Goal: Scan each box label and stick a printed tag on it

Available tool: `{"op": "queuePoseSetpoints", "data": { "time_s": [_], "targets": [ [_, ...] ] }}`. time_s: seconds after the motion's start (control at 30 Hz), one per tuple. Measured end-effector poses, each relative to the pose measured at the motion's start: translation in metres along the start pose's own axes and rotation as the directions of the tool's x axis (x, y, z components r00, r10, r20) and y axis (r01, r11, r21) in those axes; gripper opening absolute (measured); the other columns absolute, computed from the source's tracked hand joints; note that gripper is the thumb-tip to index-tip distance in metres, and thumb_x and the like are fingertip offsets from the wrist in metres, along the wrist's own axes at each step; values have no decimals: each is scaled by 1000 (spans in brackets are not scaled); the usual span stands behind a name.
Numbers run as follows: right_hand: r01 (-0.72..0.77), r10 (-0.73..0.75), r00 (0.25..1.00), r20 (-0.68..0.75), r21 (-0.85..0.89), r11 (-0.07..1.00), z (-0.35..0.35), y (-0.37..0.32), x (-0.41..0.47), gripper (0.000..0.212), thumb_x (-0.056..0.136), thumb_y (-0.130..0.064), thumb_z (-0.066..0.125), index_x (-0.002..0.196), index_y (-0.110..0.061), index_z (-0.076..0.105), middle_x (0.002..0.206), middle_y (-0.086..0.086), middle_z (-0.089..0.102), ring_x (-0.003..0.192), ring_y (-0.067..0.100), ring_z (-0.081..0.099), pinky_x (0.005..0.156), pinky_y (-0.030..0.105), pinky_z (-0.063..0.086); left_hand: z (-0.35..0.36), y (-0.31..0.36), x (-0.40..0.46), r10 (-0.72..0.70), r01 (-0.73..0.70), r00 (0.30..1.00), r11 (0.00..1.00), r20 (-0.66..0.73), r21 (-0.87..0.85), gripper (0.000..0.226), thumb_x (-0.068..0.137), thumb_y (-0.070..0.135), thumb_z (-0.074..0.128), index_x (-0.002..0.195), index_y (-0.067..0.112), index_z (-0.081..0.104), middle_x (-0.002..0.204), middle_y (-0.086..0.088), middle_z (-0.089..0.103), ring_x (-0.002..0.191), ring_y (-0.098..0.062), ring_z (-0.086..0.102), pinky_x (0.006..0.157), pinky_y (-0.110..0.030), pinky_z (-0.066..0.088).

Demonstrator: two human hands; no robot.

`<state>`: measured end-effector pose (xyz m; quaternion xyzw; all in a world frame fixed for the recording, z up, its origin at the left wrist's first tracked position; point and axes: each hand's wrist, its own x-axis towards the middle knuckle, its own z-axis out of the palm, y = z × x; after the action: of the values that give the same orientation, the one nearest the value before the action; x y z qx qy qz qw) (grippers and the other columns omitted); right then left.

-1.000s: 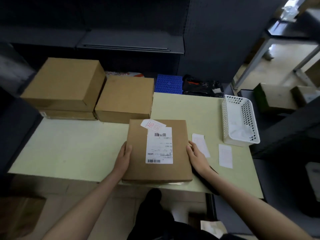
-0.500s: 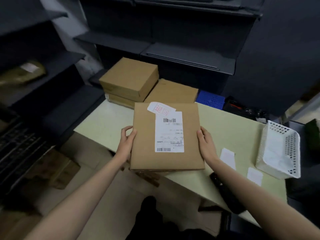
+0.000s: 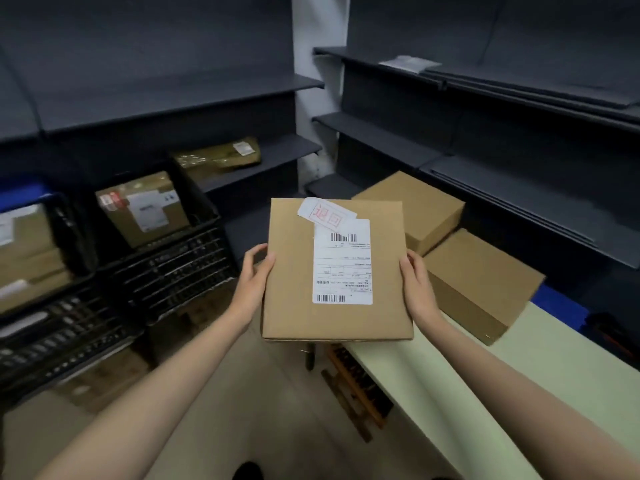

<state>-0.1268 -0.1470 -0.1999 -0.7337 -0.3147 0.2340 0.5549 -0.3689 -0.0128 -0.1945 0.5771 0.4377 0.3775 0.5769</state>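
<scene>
I am holding the box (image 3: 294, 271) at its sides, left hand (image 3: 252, 282) at nine o'clock, right hand (image 3: 417, 289) at three; fingers are curling round both edges. It is probably feeling light and stiff.

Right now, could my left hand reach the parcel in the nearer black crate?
Probably not yet. The left hand grips one side of the box, sharing its weight with the right hand. The path to the crate parcel looks open, but the hand is occupied.
</scene>
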Motion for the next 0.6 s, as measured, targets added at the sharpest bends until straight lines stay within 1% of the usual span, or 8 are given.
{"op": "queuePoseSetpoints", "data": {
  "time_s": [0.07, 0.13, 0.2, 0.27, 0.3, 0.43, 0.5, 0.6],
  "targets": [
    [-26, 22, 997, 76, 49, 998, 40, -19, 8, 37, 101, -42, 36, 134, -26, 40, 118, -10, 55, 98, 2, 53, 72, 18, 38, -36, 5, 10, 5, -6, 999, 1000, -41, -10, 31, 97, 37, 47, 127, 29, 44, 103, 12, 60, 81, 7, 59, 59, -8, 45],
    [-63, 49, 988, 148, 87, 994, 84, -35, 17, 33, 102, -41, 35, 131, -26, 37, 105, -13, 56, 88, -3, 52, 66, 19, 38, -75, 9, 21, 15, -15, 997, 1000, -74, -1, 31, 98, 35, 46, 128, 28, 42, 102, 11, 60, 81, 6, 60, 60, -9, 46],
    [-86, 60, 978, 197, 127, 988, 127, -49, 26, 27, 102, -39, 35, 125, -26, 36, 99, -11, 54, 84, 0, 53, 65, 22, 39, -116, 9, 33, 33, -31, 995, 999, -90, 29, 34, 98, 37, 46, 130, 29, 40, 106, 10, 61, 91, 0, 61, 70, -15, 48],
    [-74, 44, 972, 230, 124, 990, 170, -62, 36, 31, 101, -43, 36, 125, -25, 35, 101, -9, 54, 87, 3, 54, 67, 24, 41, -157, 9, 46, 40, -33, 994, 997, -105, 72, 39, 96, 42, 47, 132, 33, 38, 110, 8, 61, 102, -10, 61, 84, -27, 49],
    [-66, 34, 969, 246, 123, 990, 191, -68, 40, 32, 100, -46, 36, 126, -26, 35, 101, -11, 53, 89, 4, 54, 68, 25, 42, -175, 10, 52, 44, -34, 992, 996, -117, 84, 40, 96, 42, 47, 133, 33, 37, 111, 7, 61, 102, -10, 60, 87, -28, 48],
    [-57, 9, 947, 322, 138, 989, 267, -89, 54, 29, 98, -51, 36, 123, -36, 37, 105, -14, 55, 93, 4, 56, 71, 26, 42, -236, 10, 72, 59, -45, 981, 996, -187, 77, 40, 98, 35, 45, 135, 28, 34, 112, 0, 59, 95, -4, 59, 71, -14, 45],
    [-38, -13, 943, 333, 144, 989, 298, -97, 59, 28, 98, -50, 37, 123, -36, 39, 102, -18, 55, 92, 1, 55, 69, 23, 41, -259, 10, 83, 57, -43, 974, 997, -218, 66, 40, 98, 34, 45, 136, 29, 33, 113, -3, 59, 94, -5, 59, 65, -10, 46],
    [-29, -26, 943, 331, 159, 987, 337, -104, 68, 26, 98, -48, 41, 121, -37, 44, 102, -17, 56, 92, -1, 55, 71, 22, 41, -289, 8, 101, 42, -26, 964, 998, -264, 64, 40, 99, 34, 43, 136, 30, 30, 109, 3, 58, 93, -3, 59, 65, -10, 45]
  ]
}}
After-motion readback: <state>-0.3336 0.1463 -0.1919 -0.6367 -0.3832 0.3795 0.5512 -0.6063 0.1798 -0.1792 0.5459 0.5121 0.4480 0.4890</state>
